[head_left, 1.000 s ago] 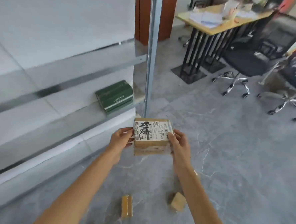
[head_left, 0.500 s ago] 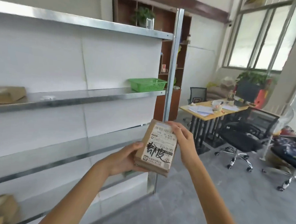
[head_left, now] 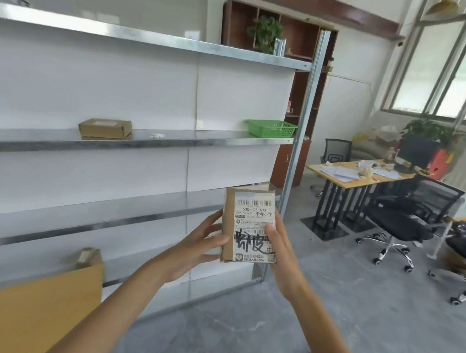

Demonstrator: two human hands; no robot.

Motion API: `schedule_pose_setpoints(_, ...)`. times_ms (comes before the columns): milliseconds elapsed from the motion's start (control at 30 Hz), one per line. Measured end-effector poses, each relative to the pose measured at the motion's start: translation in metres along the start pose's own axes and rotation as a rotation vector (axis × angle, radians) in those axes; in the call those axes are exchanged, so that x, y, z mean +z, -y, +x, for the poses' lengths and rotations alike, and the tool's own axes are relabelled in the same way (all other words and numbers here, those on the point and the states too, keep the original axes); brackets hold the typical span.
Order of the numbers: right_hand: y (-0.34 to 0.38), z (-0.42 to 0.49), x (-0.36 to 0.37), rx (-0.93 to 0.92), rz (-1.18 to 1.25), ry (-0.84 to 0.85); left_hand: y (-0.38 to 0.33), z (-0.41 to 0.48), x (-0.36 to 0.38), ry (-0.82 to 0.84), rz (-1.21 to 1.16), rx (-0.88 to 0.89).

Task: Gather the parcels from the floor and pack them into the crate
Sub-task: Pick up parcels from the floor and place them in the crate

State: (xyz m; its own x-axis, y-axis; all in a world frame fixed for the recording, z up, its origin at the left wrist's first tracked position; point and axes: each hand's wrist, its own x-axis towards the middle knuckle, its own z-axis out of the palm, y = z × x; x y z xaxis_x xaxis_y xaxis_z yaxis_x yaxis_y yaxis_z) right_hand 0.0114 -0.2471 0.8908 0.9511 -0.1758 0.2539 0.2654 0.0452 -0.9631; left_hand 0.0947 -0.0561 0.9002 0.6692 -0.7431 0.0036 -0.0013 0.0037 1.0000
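I hold a small brown cardboard parcel [head_left: 248,221] with a white shipping label and black handwriting upright in front of me, at chest height. My left hand [head_left: 199,246] grips its left edge, thumb on the front. My right hand [head_left: 279,247] grips its right edge, thumb lying over the label. A large tan cardboard panel [head_left: 35,311], perhaps the crate's wall, fills the lower left corner. Another brown parcel [head_left: 105,128] lies on the middle shelf.
A metal shelving rack [head_left: 299,164] runs along the left, with a green plastic basket [head_left: 270,128] on the middle shelf. To the right stand a wooden desk [head_left: 363,176] and black office chairs [head_left: 409,217]. Grey floor [head_left: 355,306] spreads below.
My view has risen from the floor to the shelving. The parcel has been turned from lying flat to standing upright, label facing me, still held by both hands.
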Motion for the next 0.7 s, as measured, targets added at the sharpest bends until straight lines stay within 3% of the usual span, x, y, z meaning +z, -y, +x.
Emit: schedule_pose_setpoints(700,0.028,-0.204,0.071,0.128,0.029,0.231,-0.001,-0.268,0.106,-0.289,0.113,-0.179)
